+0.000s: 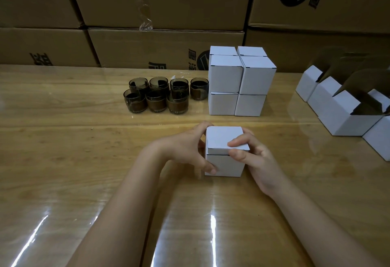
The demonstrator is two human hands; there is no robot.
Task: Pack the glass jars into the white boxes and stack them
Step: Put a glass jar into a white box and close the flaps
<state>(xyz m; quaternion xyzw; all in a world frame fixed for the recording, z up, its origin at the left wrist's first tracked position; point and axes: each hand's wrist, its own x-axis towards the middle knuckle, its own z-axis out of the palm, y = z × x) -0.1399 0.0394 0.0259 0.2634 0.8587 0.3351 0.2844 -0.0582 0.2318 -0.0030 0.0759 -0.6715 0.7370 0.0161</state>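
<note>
This is a packing station in a warehouse or stockroom: along the far side, large brown corrugated cartons [164,2] printed with black logos and characters are stacked into a wall, one of them sealed with clear tape [145,17]. On the glossy wooden table [63,140] goods sit in batches. A cluster of identical dark glass jars [156,100] stands at the far middle, closed white boxes [240,81] are stacked two high just right of them, and open white boxes [341,116] line the right edge.

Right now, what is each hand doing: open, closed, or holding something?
Left hand: grips the left side of the white box, fingers curled round it.
Right hand: pinches the same box at its lid's front right edge.
</note>
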